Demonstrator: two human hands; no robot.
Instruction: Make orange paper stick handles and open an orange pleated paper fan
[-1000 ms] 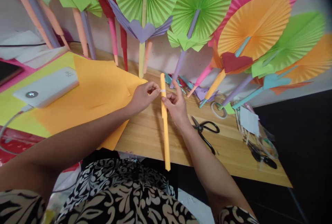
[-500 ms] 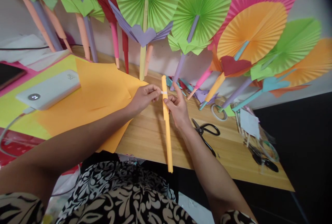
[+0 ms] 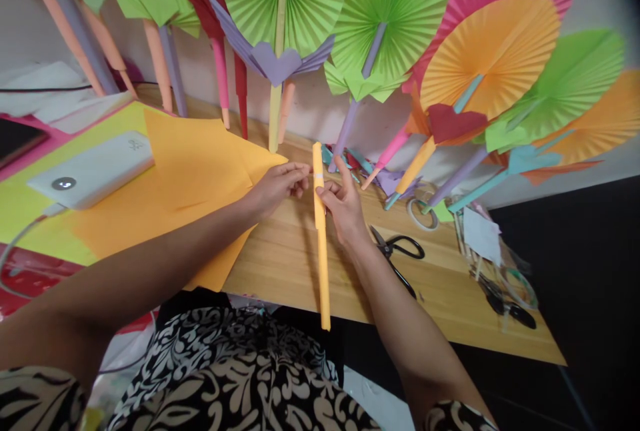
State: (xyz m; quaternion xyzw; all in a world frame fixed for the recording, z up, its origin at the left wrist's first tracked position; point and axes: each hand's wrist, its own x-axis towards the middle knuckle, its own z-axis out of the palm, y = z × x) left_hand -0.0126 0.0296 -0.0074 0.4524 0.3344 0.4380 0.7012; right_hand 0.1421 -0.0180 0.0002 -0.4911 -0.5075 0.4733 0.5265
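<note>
A rolled orange paper tube [image 3: 324, 271] runs toward me, thicker in its far half, its near end jutting past the table edge. My right hand [image 3: 344, 204] grips the thicker part between thumb and curled fingers, with the index finger raised. A small whitish strip, apparently tape, lies across the tube just beyond my right thumb. On the tube's left side, the fingertips of my left hand [image 3: 287, 184] are pinched together close to that strip; whether anything is between them is too small to tell. Black-handled scissors [image 3: 395, 251] lie right of my right hand.
Orange paper sheets [image 3: 190, 171] and a white power bank [image 3: 95, 171] with a cable cover the left side. Several pleated paper fans, such as a green one [image 3: 283, 4], lean against the wall. A tape roll [image 3: 423, 214] and paper scraps [image 3: 395, 181] lie at the right back.
The white strip, held out from the tube by my left fingers before, now lies against it. My left fingertips have shifted slightly. My right hand keeps its grip.
</note>
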